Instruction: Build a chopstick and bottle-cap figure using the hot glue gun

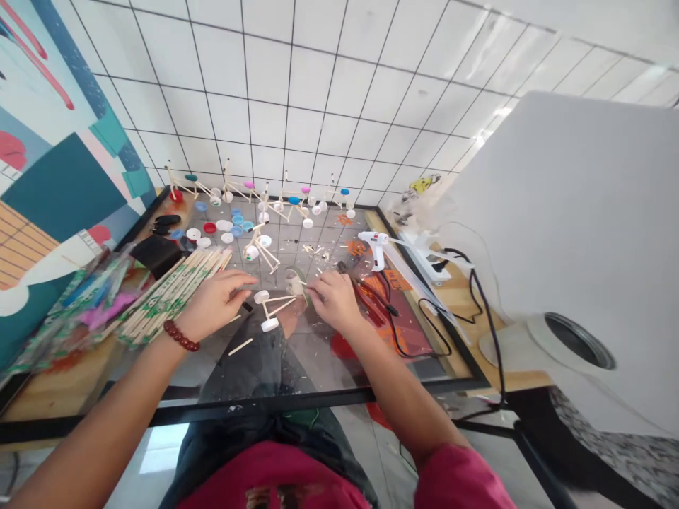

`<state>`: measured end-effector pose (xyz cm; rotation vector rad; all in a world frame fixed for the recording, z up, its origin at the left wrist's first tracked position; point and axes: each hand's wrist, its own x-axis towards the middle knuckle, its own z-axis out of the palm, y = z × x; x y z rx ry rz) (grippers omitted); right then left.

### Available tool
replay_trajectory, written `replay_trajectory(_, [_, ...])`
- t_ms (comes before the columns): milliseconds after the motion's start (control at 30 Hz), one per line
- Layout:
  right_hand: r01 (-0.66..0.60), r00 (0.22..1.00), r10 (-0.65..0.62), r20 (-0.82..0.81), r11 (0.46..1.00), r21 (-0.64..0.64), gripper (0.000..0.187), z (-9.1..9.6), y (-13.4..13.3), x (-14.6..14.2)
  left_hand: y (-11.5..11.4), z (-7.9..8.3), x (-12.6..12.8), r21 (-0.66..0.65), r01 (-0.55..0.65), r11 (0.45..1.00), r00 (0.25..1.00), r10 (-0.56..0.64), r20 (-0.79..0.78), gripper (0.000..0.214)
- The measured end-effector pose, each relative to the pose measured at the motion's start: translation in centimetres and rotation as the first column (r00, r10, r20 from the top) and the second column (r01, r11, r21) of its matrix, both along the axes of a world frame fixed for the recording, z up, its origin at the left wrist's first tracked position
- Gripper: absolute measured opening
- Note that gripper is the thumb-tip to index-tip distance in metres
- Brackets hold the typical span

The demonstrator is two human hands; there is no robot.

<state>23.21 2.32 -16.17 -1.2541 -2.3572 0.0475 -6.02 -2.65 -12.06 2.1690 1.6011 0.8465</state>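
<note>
My left hand point(215, 302), with a red bead bracelet point(181, 336) at the wrist, is over the glass tabletop, thumb and fingers apart and holding nothing. Closed in a pinch, my right hand point(335, 300) has a short pale wooden stick point(303, 283) at its fingertips, beside what looks like a clear tape roll point(294, 282). Between the hands lies a triangular stick frame point(279, 307) with two white bottle-cap wheels point(270, 324). A loose stick point(240, 347) lies nearer me. Just beyond stands another stick-and-cap model point(257, 249).
Several finished-looking stick models point(294, 201) line the back edge, near loose caps point(210, 227). Packed wooden sticks point(177, 293) lie left. To the right are a white glue gun point(375, 244), red-handled pliers point(370, 298), a power strip point(424, 258) and black cables point(480, 311).
</note>
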Motion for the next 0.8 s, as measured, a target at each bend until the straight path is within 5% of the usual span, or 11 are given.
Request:
replay_trajectory(167, [-0.201, 0.976, 0.191, -0.104, 0.975, -0.091, 0.021, 0.2, 0.2, -1.9, 0.5, -1.5, -0.1, -0.056, 0.064, 0.996, 0.997, -0.066, -0.038, 0.042])
replay_trajectory(400, [-0.448, 0.891, 0.447, 0.076, 0.894, -0.015, 0.048, 2.2, -0.3, -3.5, -0.2, -2.7, -0.6, 0.14, -0.063, 0.988, 0.997, 0.055, 0.06, 0.035])
replay_trajectory(800, [-0.443, 0.89, 0.449, 0.081, 0.893, -0.078, 0.051, 1.6, 0.1, -4.2, -0.8, -2.5, -0.7, 0.079, -0.191, 0.978, 0.969, 0.176, 0.171, 0.031])
